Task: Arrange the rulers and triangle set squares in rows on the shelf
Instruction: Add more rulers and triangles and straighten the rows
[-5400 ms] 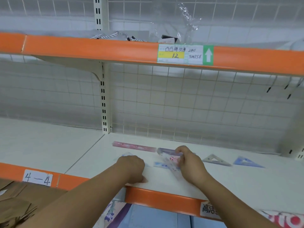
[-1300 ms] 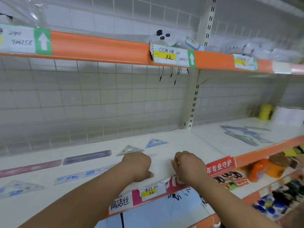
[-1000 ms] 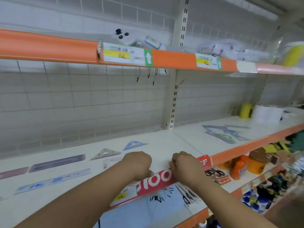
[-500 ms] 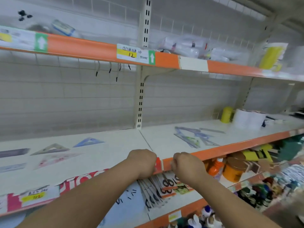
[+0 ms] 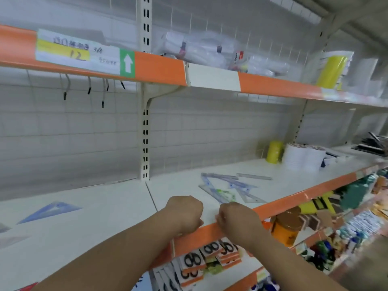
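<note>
My left hand point(image 5: 185, 213) and my right hand point(image 5: 236, 219) hover side by side over the orange front edge of the white shelf point(image 5: 117, 208), both with fingers curled and nothing seen in them. Just beyond them lies a loose pile of clear rulers and triangle set squares point(image 5: 225, 189), with one long ruler point(image 5: 254, 176) further back. A blue set square point(image 5: 49, 211) lies flat at the left, and a pale one point(image 5: 12, 240) shows faintly near the left edge.
An upright post point(image 5: 144, 143) splits the shelf bays. A yellow roll point(image 5: 274, 151) and white rolls point(image 5: 302, 157) stand at the back right. Packaged goods fill the shelf above point(image 5: 220, 53) and scissors packs point(image 5: 207, 261) hang below. Hooks point(image 5: 89, 87) hang under the upper shelf.
My view and both hands have shifted right along the shelf, from the arranged rulers and set squares to the bay with the loose pile. Both hands stay curled and hold nothing.
</note>
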Demonstrator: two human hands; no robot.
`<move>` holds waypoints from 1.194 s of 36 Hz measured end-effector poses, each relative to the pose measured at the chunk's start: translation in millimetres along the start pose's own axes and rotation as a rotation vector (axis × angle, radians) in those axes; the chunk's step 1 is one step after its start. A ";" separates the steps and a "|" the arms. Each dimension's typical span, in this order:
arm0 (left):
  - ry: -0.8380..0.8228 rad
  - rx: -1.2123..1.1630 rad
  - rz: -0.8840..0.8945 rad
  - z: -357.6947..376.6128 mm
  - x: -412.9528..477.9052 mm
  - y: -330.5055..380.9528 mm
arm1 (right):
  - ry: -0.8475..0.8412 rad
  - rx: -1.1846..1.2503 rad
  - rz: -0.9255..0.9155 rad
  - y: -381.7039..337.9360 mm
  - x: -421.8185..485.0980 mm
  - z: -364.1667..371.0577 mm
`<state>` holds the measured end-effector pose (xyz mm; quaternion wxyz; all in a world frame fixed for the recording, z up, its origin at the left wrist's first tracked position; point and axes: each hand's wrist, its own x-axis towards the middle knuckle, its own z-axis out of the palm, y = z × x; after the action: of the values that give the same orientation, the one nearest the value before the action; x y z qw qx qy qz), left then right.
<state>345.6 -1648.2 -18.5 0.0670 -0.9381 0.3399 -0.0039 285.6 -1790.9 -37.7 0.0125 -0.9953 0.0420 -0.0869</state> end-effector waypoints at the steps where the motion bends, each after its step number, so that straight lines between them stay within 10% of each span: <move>1: 0.004 0.008 0.011 -1.2 9.8 -1.0 | -0.007 -0.006 0.006 4.4 7.0 -0.5; 20: -0.051 0.037 0.008 -1.2 117.4 -2.9 | 0.005 -0.007 0.023 78.3 107.9 32.2; 43: -0.334 -0.165 -0.687 6.9 189.8 59.3 | -0.151 0.123 -0.236 183.4 229.0 52.4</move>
<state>454.1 -1813.6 -40.2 0.0403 -0.9872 -0.0103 0.1538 504.5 -1992.3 -55.8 0.0663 -0.9943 -0.0816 -0.0152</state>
